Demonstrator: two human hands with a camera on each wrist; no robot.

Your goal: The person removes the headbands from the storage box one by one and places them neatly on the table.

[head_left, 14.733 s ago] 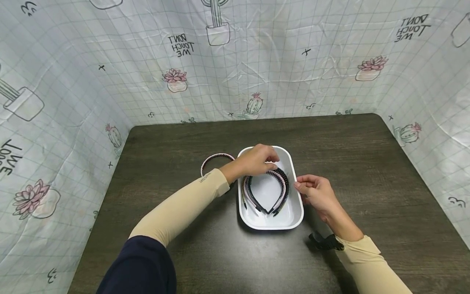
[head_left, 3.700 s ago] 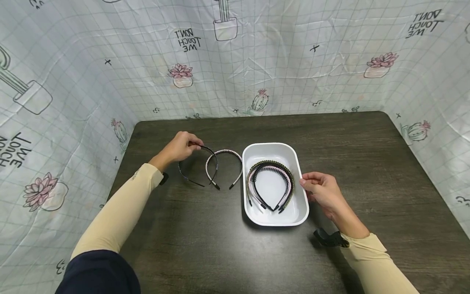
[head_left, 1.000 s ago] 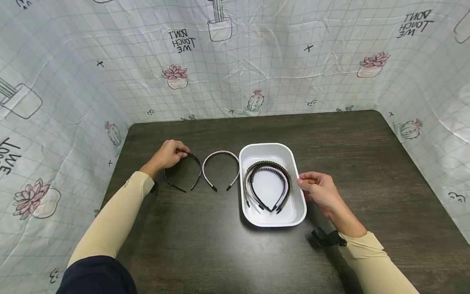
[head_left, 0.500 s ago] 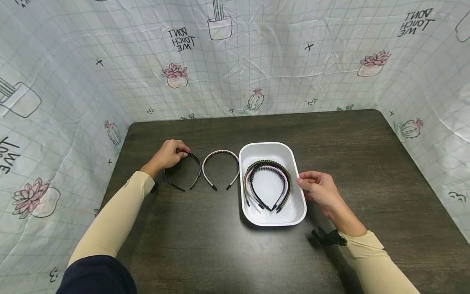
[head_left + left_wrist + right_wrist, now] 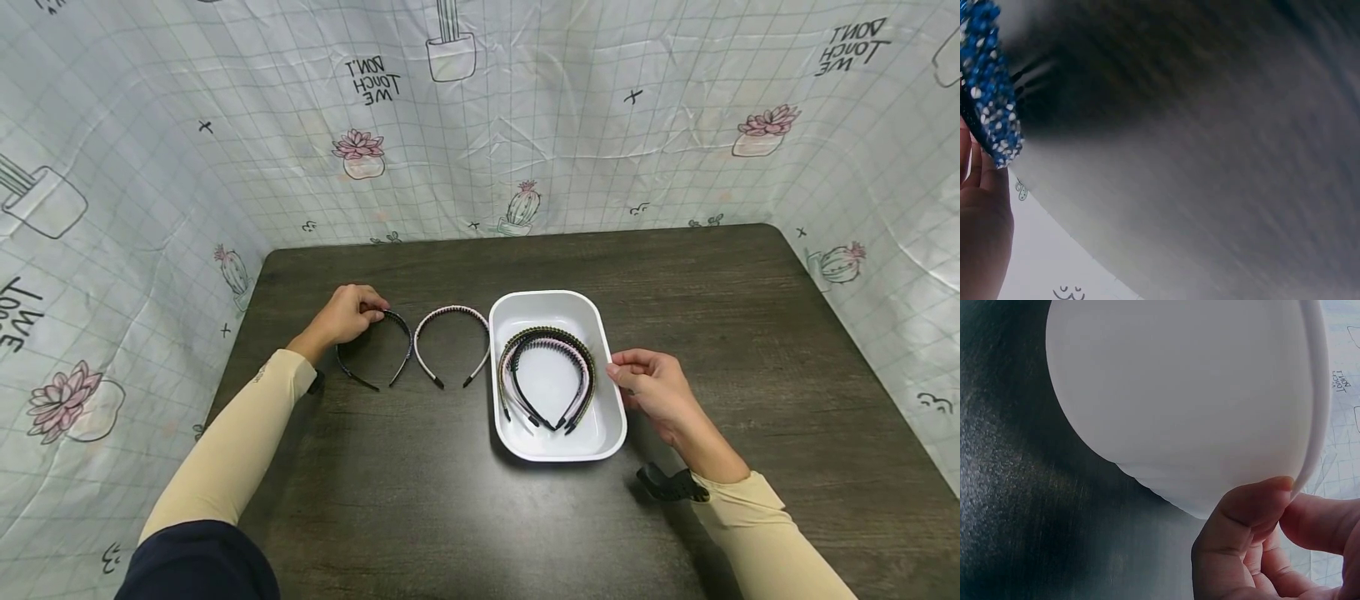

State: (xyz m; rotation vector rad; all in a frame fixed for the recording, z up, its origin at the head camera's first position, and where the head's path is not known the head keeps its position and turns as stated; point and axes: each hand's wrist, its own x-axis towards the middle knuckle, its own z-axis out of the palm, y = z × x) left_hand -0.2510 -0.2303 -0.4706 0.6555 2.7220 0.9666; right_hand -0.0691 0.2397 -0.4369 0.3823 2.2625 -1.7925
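My left hand (image 5: 349, 312) pinches the top of a dark beaded headband (image 5: 405, 337) at the left of the table. Up close in the left wrist view, the headband (image 5: 992, 87) shows blue and clear stones. A pale pink headband (image 5: 452, 309) lies just right of it, beside a white plastic tray (image 5: 558, 446). On the tray's right side, my right hand (image 5: 656, 387) grips the rim between thumb and fingers; the right wrist view shows this hold on the tray (image 5: 1197, 394). Several headbands (image 5: 588, 354), black, pink and gold-toned, lie nested inside the tray.
The dark wood-grain table (image 5: 420, 492) runs back to a white grid-patterned curtain (image 5: 570, 133), which hangs behind it and along both sides. A black strap (image 5: 671, 485) sits at my right wrist, low over the table.
Earlier my left hand was over the tray. It then held the dark headband overlapping the pink one; that headband has since moved left, beside it. Nothing visibly moved in the last second.
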